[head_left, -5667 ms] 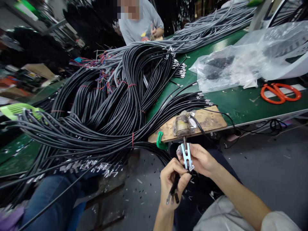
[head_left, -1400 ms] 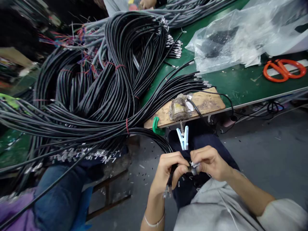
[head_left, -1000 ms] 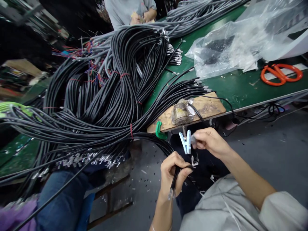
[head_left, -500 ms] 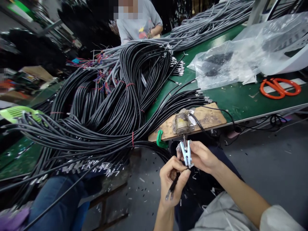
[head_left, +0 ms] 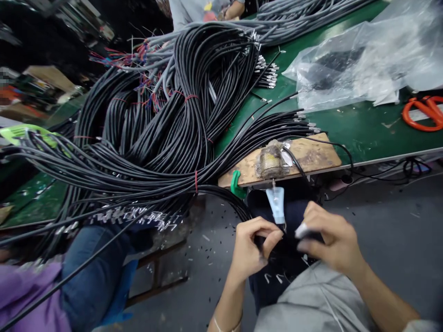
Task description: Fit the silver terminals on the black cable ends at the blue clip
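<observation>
My left hand (head_left: 255,244) is closed, thumb and forefinger pinched together just below a light-blue clip (head_left: 277,205). A thin dark cable end shows at those fingertips; most of it is hidden by the hand. The clip hangs from the metal shaft of a small round motor-like device (head_left: 271,161), wrapped in clear material and fixed on a wooden board (head_left: 308,157). To the right of the clip, apart from it, is my right hand (head_left: 330,235), blurred. Its thumb and curled forefinger are apart, with something white on the forefinger tip.
Bundles of black cables (head_left: 155,138) cover the table's left and middle, with grey cables (head_left: 294,18) behind. A green clamp (head_left: 237,185) grips the board's edge. A plastic bag (head_left: 360,69) and orange-handled scissors (head_left: 420,115) lie right. People sit at left and across.
My right hand has let go of the clip and moved right. The clip has turned to show its broad face. My left hand stays below it; the view has tilted downward.
</observation>
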Demonstrator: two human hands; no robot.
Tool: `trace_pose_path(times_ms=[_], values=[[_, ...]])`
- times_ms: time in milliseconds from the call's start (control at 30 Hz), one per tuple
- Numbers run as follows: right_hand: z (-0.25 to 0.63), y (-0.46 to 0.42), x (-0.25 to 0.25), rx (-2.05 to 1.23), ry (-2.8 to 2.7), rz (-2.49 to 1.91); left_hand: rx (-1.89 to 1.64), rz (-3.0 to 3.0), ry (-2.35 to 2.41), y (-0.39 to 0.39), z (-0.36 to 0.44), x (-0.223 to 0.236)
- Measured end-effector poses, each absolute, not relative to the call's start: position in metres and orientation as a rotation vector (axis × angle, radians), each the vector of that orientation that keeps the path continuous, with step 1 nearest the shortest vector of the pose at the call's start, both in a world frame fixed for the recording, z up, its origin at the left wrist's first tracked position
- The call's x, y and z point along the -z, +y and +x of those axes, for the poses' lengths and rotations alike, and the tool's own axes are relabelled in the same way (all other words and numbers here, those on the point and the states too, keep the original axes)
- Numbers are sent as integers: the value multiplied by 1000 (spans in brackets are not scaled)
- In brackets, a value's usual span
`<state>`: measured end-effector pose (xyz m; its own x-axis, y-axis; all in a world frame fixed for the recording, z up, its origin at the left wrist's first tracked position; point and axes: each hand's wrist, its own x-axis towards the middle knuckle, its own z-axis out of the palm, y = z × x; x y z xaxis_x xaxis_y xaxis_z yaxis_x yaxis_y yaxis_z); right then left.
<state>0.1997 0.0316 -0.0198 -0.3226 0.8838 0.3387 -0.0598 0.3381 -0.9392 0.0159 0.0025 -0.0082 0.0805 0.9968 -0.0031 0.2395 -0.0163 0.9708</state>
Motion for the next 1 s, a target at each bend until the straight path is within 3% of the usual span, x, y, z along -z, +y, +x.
trace_pose_path(times_ms=[133,300,500,833,1000], values=[[186,13,4,-824,-1795,-745,-981,1503,1344,7,20,9],[180,21,17,-1028,-1492,-867,-1194,1516,1211,2,14,11],[180,26,19,-1151,-1501,-830,-1369,1471,1317,-6,25,15],[175,30,25,-1122,-1561,-1037,-956,2044,1255,-7,23,3],[191,39,28,-1215,-1384,-1152,-1038,2034,1392,-8,28,7]])
